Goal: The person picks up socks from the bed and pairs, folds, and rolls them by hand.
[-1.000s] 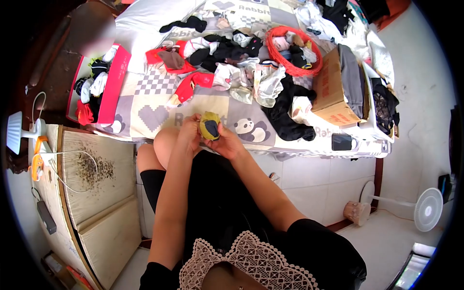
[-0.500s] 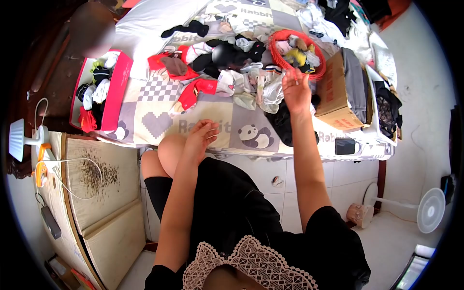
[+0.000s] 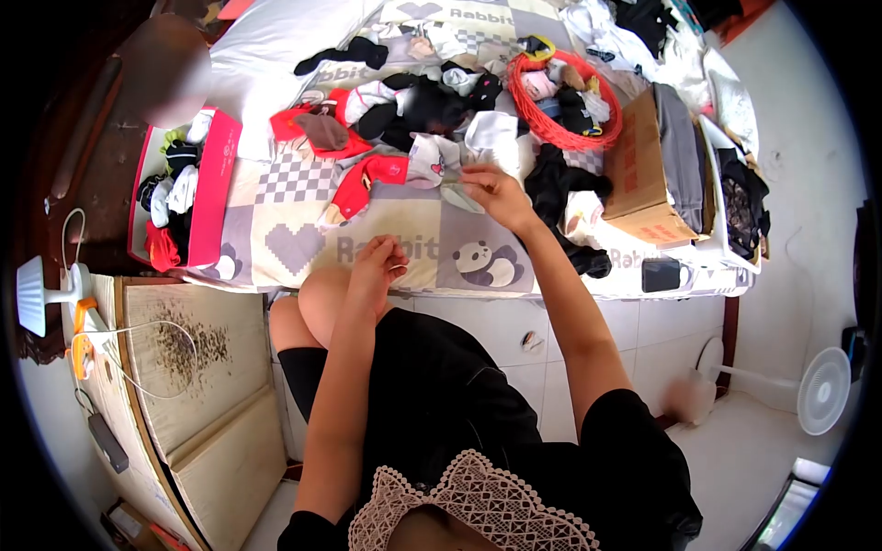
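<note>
My right hand (image 3: 498, 196) is over the middle of the bed, fingers stretched loosely toward a pale grey-green sock (image 3: 462, 198). I cannot make out anything held in it. My left hand (image 3: 375, 274) hovers by my knee, fingers loosely bent and nothing visible in them. Beyond the hands lies a heap of socks and small clothes: a red sock (image 3: 367, 182), a grey sock with a heart (image 3: 434, 158), a white cloth (image 3: 493, 136) and black items. To the right of my right hand are black stockings (image 3: 555, 197). A red woven basket (image 3: 588, 140) holds several socks.
A pink box (image 3: 220, 184) of socks is at the bed's left. On the right stand a cardboard box (image 3: 636, 174) with grey cloth and a white bin (image 3: 742, 248). A black phone (image 3: 660, 275) lies near the bed edge. A fan (image 3: 820, 390) stands on the floor.
My right hand has moved left and nearer, away from the basket. A yellow-and-dark item now lies on the basket's far rim. Pale clothes beside the basket have shifted, exposing more black stockings.
</note>
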A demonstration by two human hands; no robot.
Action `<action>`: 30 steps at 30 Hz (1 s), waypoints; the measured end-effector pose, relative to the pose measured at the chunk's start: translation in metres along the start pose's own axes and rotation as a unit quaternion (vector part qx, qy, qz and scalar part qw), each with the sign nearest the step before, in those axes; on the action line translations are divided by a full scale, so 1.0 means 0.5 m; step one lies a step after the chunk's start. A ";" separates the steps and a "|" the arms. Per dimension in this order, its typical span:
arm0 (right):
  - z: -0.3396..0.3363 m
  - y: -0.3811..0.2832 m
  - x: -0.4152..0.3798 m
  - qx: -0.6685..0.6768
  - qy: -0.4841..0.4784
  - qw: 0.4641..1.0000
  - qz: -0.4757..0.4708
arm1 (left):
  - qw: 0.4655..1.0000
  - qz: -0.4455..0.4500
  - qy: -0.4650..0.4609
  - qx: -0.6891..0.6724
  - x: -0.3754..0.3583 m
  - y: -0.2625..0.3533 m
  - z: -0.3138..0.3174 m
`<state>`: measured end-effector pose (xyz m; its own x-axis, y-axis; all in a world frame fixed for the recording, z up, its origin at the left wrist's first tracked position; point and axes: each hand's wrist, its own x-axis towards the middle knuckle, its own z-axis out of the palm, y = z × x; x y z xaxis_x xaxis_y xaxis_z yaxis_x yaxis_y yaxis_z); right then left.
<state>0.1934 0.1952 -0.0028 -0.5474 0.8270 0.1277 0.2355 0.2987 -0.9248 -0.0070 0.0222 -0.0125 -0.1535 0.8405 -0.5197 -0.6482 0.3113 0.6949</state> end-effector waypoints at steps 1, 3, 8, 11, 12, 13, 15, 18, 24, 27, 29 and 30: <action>-0.004 0.005 0.002 0.000 0.002 1.000 0.000 | 1.000 0.000 -0.001 0.001 0.002 -0.002 -0.001; -0.020 0.025 0.019 -0.111 0.154 0.982 -0.002 | 1.000 -0.003 0.011 0.000 0.005 -0.002 -0.004; -0.055 0.100 0.018 -0.382 0.262 0.885 0.056 | 1.000 0.006 0.005 -0.020 0.000 -0.004 -0.006; -0.076 0.118 0.020 -0.343 0.266 0.885 0.168 | 1.000 0.013 0.004 -0.018 -0.002 -0.003 -0.003; -0.087 0.123 0.022 -0.278 0.250 0.897 0.237 | 1.000 0.015 0.004 -0.016 -0.004 -0.003 -0.003; -0.094 0.141 0.026 -0.258 0.283 0.896 0.226 | 1.000 0.015 0.005 -0.015 -0.004 -0.004 -0.005; -0.122 0.161 0.031 -0.141 0.266 0.919 0.256 | 1.000 0.021 0.008 -0.020 -0.001 -0.007 -0.004; -0.125 0.082 0.028 0.081 0.237 0.914 0.320 | 0.999 0.017 0.011 -0.026 -0.003 0.000 -0.001; -0.128 -0.022 0.010 0.438 0.123 0.883 0.117 | 0.999 0.015 0.000 -0.029 -0.004 -0.001 -0.003; -0.130 0.036 0.021 0.143 0.194 0.935 0.261 | 0.999 0.017 0.007 -0.034 -0.002 -0.003 -0.004; -0.125 0.057 0.023 0.082 0.220 0.929 0.285 | 0.999 0.017 0.001 -0.036 0.000 -0.004 -0.008; -0.122 0.070 0.025 0.089 0.231 0.925 0.287 | 0.999 0.015 -0.004 -0.038 -0.002 -0.003 -0.009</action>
<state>0.2437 0.2449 -0.0116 0.0389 0.9527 -0.3015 0.2217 -0.3024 -0.9270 -0.0091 0.0191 -0.0154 -0.1681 0.8520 -0.4958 -0.6978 0.2525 0.6703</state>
